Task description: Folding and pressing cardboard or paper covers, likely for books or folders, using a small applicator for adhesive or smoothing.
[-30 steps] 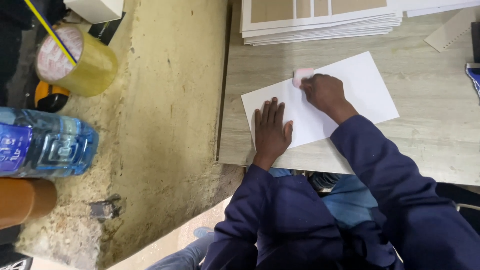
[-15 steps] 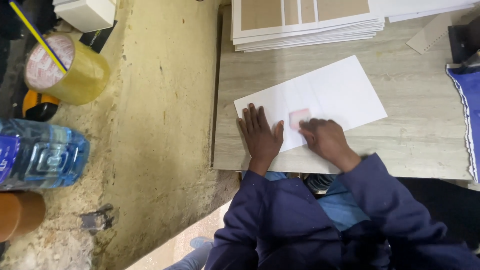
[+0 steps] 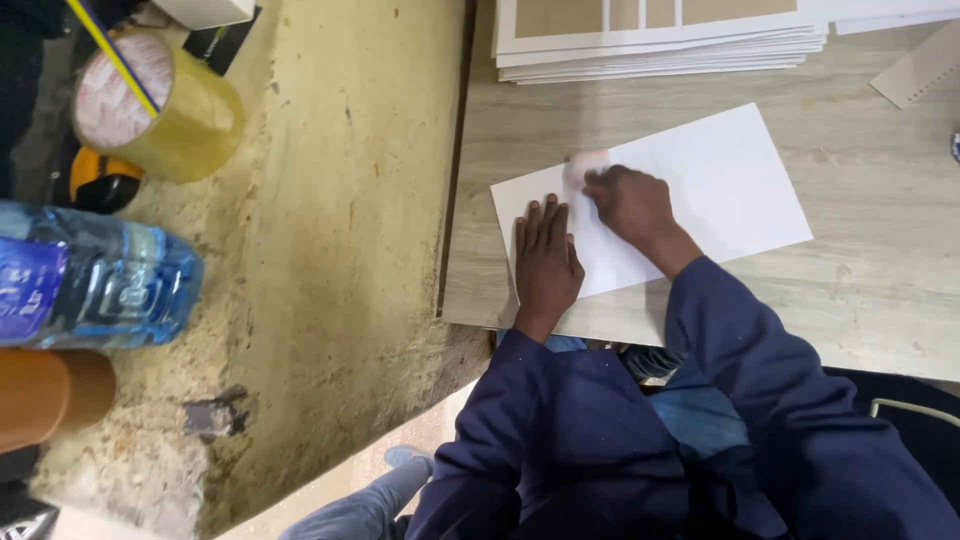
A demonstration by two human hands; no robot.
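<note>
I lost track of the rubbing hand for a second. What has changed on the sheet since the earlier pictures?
The right hand slid its small pink block from the middle of the white sheet up toward the left part of its far edge. The left hand stayed flat on the sheet's near left corner.

- A stack of white-edged boards with tan panels (image 3: pixel 655 35) lies on the table beyond my grip, well apart.
- A roll of yellowish tape (image 3: pixel 160 105) sits far off to its left.
- A clear water bottle with a blue label (image 3: pixel 95 280) lies left, nearer me.
- A cardboard scrap (image 3: pixel 920 70) sits far right.
</note>
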